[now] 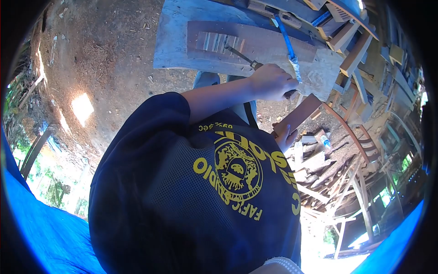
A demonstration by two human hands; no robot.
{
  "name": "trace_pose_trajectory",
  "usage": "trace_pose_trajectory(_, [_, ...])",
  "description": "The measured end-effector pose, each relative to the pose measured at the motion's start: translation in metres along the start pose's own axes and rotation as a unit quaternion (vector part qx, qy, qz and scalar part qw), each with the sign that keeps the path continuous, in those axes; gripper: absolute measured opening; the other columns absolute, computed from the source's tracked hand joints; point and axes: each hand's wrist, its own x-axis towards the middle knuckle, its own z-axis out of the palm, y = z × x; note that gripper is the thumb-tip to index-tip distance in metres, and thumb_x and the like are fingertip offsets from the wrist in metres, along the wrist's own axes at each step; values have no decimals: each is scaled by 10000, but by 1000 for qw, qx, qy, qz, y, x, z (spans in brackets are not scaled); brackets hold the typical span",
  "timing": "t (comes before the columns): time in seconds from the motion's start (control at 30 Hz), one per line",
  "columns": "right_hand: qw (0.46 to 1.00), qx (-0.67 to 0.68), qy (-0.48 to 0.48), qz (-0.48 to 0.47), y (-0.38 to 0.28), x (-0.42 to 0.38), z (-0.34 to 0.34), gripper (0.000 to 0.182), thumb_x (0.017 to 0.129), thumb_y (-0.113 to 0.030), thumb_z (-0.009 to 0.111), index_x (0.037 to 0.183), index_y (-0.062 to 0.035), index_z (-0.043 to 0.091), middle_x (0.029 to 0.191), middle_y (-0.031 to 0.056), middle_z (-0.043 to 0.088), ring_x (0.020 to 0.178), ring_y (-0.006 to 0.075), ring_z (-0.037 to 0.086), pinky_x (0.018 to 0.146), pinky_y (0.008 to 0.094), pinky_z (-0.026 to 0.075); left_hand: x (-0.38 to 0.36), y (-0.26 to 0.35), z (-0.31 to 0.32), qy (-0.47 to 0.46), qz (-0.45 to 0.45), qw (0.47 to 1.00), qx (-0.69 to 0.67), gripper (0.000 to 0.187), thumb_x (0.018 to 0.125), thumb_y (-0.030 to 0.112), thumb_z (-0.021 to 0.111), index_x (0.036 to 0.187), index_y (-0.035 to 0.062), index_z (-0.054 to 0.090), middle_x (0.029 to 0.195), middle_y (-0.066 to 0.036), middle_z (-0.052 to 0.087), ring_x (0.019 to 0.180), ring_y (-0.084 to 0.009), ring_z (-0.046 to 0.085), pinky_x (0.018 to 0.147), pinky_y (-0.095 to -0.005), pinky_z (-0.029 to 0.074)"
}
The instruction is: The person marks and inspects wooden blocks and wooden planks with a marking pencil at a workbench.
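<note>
One chisel (241,57); two hands (272,82)

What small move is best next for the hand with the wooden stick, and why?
Probably a short tap with the wooden stick, held in the right hand, on the handle end. The left hand grips the chisel, its tip resting on the grooved board beside the cut grooves; the stick is low, apart from it.

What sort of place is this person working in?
Most likely an open-air woodworking yard or carpenter's shed. One hand holds a chisel against a carved wooden board on a workbench. Offcuts and planks lie heaped on a dirt floor, with greenery beyond.
</note>
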Motion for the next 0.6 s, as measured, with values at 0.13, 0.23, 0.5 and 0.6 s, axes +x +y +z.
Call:
trace_pose_trajectory(0.13, [1000, -3, 5, 4, -4, -2, 2, 433, 982, -284, 504, 1281, -10, 355, 789, 192, 652, 413, 104, 449, 377, 221, 303, 3, 1, -2, 41, -9, 999, -10, 236, 664, 247, 727, 823, 145, 587, 684, -11, 624, 670, -235, 658, 623, -375, 508])
trace_pose_trajectory(0.23, [1000, -5, 3, -5, -5, -3, 3, 431, 980, -284, 506, 1280, -14, 356, 785, 188, 651, 422, 98, 454, 379, 216, 302, 6, 0, -4, 69, -13, 997, -17, 235, 652, 242, 731, 810, 144, 586, 677, -14, 621, 665, -231, 658, 618, -375, 509])
trace_pose_trajectory(0.5, [1000, 1, 13, 11, -8, -6, 4, 440, 978, -286, 508, 1291, -21, 347, 779, 180, 648, 433, 96, 464, 376, 213, 296, 11, -5, -9, 90, -27, 995, -16, 244, 648, 241, 734, 820, 141, 593, 646, -38, 624, 639, -243, 662, 579, -387, 514])
trace_pose_trajectory(0.6, [1000, -2, 4, 8, -5, -3, 4, 439, 978, -283, 510, 1291, -24, 346, 782, 182, 648, 436, 98, 470, 375, 211, 294, 11, -6, -11, 80, -27, 996, -16, 243, 646, 242, 735, 817, 142, 593, 655, -40, 628, 644, -243, 662, 585, -386, 516])
